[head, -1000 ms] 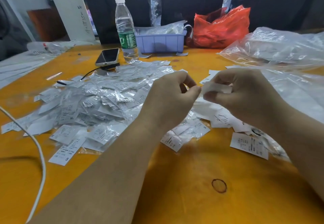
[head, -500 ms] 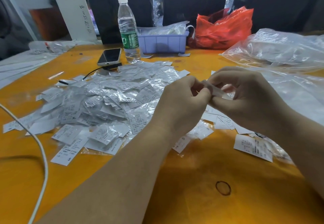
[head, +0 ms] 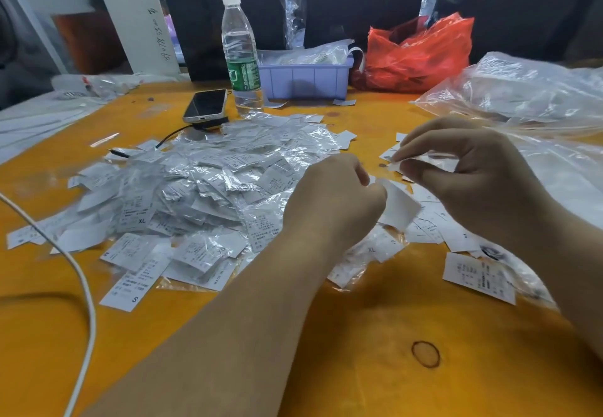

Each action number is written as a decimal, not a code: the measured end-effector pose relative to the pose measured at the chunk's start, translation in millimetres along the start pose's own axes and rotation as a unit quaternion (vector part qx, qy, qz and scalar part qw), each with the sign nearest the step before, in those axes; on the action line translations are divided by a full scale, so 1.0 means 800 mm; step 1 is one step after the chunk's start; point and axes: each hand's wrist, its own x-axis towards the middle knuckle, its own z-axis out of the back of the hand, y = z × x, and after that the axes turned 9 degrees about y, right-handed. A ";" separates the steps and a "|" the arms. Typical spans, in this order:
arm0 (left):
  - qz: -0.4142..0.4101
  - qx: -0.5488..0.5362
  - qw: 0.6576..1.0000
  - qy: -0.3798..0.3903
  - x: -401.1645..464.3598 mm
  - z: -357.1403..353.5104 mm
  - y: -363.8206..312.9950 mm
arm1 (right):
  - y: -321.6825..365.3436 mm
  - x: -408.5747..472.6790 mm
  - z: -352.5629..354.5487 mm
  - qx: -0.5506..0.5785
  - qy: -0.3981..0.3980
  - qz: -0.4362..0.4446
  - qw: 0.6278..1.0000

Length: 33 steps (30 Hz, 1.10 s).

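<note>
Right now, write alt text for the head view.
Over an orange table, the left hand grips a white label and the right hand pinches a white slip. A heap of bagged labels lies left of them, a phone and water bottle behind it.

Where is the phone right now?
In the head view the phone lies on the far side of the orange table, left of centre, just left of the water bottle and behind the heap of labels.
</note>
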 end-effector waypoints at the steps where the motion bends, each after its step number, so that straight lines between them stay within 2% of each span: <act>1: 0.011 0.008 1.000 -0.006 0.001 0.002 0.002 | -0.001 0.001 -0.001 0.001 0.006 -0.009 1.000; 7: -0.022 -0.016 0.999 -0.020 0.003 0.010 -0.004 | 0.002 0.000 -0.007 0.047 0.047 -0.037 0.997; 12: -0.045 -0.139 0.989 0.023 -0.004 0.011 -0.016 | 0.004 0.000 -0.005 0.065 0.031 -0.025 0.997; 18: -0.064 -0.180 0.981 0.026 -0.007 0.009 -0.013 | 0.009 -0.002 -0.002 0.055 0.016 -0.015 0.998; 22: -0.079 -0.159 0.984 0.012 -0.011 0.008 -0.013 | 0.009 -0.002 -0.004 0.049 0.008 -0.020 0.999; 27: -0.089 -0.102 0.991 0.017 -0.019 0.002 -0.016 | 0.007 0.000 0.000 0.041 -0.025 -0.065 0.997; 33: -0.104 -0.076 0.991 0.045 -0.019 -0.002 -0.016 | 0.005 0.001 0.005 0.225 0.009 -0.091 0.970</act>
